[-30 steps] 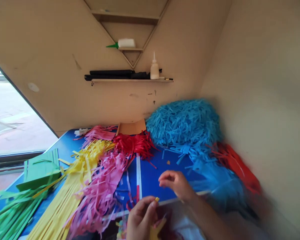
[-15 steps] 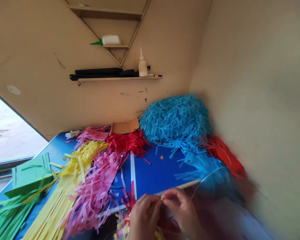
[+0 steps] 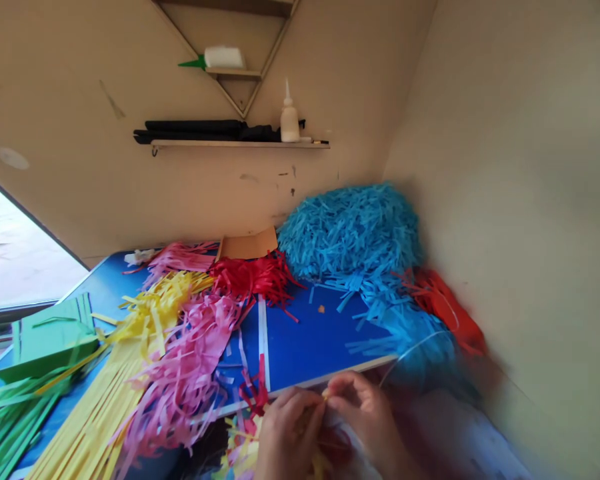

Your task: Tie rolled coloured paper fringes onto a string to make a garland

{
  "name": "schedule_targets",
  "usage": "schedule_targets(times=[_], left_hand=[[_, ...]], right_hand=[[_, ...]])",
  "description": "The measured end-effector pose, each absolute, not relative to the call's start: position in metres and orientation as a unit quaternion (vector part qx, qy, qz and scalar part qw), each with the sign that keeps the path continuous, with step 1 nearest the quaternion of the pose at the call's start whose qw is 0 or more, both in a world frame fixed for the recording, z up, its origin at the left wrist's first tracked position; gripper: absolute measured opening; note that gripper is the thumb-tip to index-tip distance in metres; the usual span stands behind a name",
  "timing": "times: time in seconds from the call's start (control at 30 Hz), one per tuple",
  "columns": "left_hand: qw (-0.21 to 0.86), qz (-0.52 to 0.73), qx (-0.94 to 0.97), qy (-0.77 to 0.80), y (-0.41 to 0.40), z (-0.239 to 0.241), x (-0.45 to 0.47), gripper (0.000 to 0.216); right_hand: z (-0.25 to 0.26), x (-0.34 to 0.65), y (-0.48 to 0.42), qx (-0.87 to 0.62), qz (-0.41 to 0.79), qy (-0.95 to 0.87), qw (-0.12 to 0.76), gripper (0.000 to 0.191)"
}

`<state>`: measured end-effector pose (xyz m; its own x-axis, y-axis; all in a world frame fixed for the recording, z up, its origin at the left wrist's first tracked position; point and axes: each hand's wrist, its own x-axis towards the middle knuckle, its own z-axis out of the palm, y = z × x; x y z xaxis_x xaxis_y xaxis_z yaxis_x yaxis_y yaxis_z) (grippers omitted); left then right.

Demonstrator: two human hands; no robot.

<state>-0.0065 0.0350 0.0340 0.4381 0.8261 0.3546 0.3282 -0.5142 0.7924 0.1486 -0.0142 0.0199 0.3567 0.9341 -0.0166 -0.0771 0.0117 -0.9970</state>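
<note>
My left hand point(image 3: 289, 433) and my right hand point(image 3: 364, 419) meet just in front of the table's near edge, fingertips together. Both pinch a small yellow piece point(image 3: 325, 394), too small to make out fully; it looks like paper. A thin white string point(image 3: 423, 341) curves up beside my right hand, over blue fringe. Below and left of my left hand hang multicoloured paper strips point(image 3: 241, 448), partly hidden by that hand. A few red strips point(image 3: 255, 390) lie close by on the table edge.
The blue table point(image 3: 300, 347) bears pink fringe point(image 3: 195, 363), yellow fringe point(image 3: 97, 407), green strips point(image 3: 17, 420) and red fringe point(image 3: 255, 277). A fluffy blue paper-fringed shape point(image 3: 353, 233) stands against the wall, with orange-red paper point(image 3: 453, 313) to its right. Glue bottles point(image 3: 290, 121) sit on shelves above.
The view has shifted slightly, so the shelves and wall sit higher in the picture. My two hands stay together, pinching the yellow piece, with little visible movement.
</note>
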Motion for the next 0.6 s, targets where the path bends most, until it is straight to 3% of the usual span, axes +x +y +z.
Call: schedule_targets(times=[0.3,0.47,0.6], left_hand=[[0.481,0.383,0.674,0.408,0.031,0.032,-0.009,0.013],[0.502,0.383,0.680,0.371,0.034,0.024,-0.011,0.014],[0.458,0.365,0.715,0.381,0.031,0.034,-0.010,0.013]], right_hand=[[0.014,0.154,-0.017,-0.474,0.524,-0.372,0.602,0.015],[0.014,0.160,-0.013,-0.446,0.525,-0.428,0.585,0.010],[0.020,0.162,-0.017,-0.462,0.472,-0.458,0.595,0.008]])
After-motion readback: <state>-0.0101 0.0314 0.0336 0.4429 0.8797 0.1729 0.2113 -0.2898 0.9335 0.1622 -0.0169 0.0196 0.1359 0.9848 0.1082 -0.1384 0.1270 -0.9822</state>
